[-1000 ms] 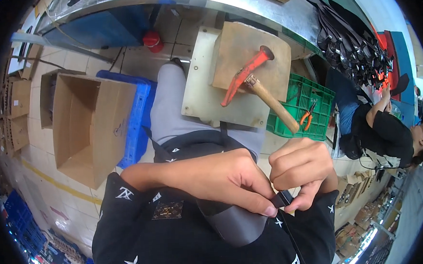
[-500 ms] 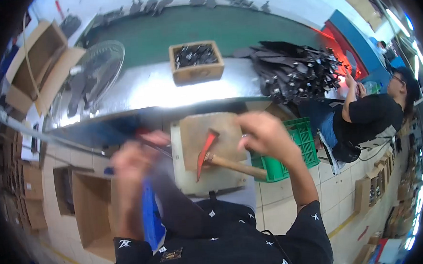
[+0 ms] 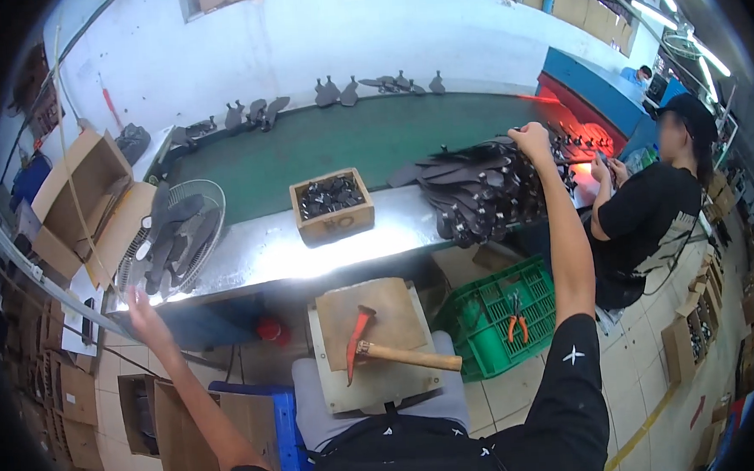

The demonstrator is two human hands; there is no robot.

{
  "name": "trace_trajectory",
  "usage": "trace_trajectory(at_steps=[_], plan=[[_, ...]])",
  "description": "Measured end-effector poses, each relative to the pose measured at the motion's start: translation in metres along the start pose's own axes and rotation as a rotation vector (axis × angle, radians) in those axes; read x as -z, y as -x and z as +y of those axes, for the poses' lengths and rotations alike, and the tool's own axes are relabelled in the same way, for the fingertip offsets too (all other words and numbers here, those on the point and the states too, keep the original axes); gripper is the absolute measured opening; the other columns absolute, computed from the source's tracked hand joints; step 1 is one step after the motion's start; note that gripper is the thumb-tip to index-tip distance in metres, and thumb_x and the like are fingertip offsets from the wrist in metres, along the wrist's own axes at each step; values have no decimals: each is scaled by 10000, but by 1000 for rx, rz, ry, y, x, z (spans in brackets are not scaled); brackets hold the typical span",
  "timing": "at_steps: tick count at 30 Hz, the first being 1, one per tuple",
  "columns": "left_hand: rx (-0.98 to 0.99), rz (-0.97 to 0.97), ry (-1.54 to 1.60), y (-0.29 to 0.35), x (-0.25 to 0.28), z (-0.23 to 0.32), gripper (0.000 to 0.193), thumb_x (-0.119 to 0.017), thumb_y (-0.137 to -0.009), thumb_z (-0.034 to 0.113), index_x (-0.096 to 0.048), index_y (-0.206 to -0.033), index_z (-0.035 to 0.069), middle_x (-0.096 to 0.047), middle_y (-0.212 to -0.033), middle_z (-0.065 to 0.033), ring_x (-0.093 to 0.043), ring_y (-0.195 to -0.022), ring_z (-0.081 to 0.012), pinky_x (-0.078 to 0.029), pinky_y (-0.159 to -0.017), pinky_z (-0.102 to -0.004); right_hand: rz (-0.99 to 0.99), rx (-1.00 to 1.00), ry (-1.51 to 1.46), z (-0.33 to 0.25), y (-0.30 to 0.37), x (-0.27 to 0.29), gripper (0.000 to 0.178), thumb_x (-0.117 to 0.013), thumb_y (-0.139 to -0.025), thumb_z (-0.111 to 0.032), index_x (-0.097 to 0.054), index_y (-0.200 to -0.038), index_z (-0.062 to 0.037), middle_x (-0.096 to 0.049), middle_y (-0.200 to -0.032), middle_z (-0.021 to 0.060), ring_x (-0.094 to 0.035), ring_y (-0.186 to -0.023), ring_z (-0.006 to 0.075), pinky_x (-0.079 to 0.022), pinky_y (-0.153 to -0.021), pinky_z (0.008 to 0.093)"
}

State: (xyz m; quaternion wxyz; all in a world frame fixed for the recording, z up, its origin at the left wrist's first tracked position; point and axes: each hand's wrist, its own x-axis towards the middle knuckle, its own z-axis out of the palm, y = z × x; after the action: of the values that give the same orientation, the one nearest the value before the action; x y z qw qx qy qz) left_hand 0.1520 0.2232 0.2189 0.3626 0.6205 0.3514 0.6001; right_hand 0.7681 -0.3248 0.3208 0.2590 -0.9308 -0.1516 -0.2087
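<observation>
My right hand [image 3: 532, 139] reaches out to the pile of dark sole-shaped pieces [image 3: 477, 192] on the bench. Its fingers are closed, apparently on the end of a dark sole-shaped piece at the top of the pile. At the far left, my left hand [image 3: 147, 320] has its fingers apart and holds nothing. It is nearest to a round wire basket [image 3: 219, 211] with similar dark pieces. Between my legs, a hammer [image 3: 409, 355] with a red head and wooden handle lies on a brown pad [image 3: 398, 307] atop a pale block [image 3: 325, 353].
A wooden box [image 3: 334, 229] of small black parts stands on the metal bench edge before a green belt [image 3: 263, 169]. Orange-handled pliers [image 3: 516, 320] lie on a green crate [image 3: 477, 350]. A co-worker [image 3: 657, 212] sits at right. Cardboard boxes [image 3: 183, 433] stand at left.
My hands have moved apart from beside the block: the left out toward the wire basket, the right out to the pile. The view has tilted upward. A dark shape by my left forearm is gone.
</observation>
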Motion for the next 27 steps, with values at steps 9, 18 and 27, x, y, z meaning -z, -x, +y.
trace_trajectory(at_steps=[9, 18, 27], plan=[[-530, -474, -105, 153, -98, 182, 736, -740, -813, 213, -399, -1422, -20, -470, -1412, -227, -422, -1346, -328, -292, -1142, -423, -599, -90, -1336, -249, 171, 87, 278, -664, -903, -294, -568, -917, -33, -444, -604, -30, -411, -428, 69, -317, -362, 222], [441, -965, 494, 200, -29, 225, 530, -634, -919, 61, -385, -1383, -1, -650, -1065, -171, -673, -858, -195, -562, -734, -303, -594, 608, -717, -224, 384, 48, 897, -782, -802, -336, -284, -1484, -35, -347, -1476, 257, -507, -1262, 379, -529, -921, 396], [100, -967, 208, 236, -117, 148, 379, -570, -992, 200, -525, -1321, 19, -604, -1160, -119, -635, -992, -213, -525, -847, -327, -453, 177, -168, -70, 503, 25, 403, -642, -714, -39, -619, -1114, -77, -629, -681, 170, -637, -625, 377, -499, -564, 459]])
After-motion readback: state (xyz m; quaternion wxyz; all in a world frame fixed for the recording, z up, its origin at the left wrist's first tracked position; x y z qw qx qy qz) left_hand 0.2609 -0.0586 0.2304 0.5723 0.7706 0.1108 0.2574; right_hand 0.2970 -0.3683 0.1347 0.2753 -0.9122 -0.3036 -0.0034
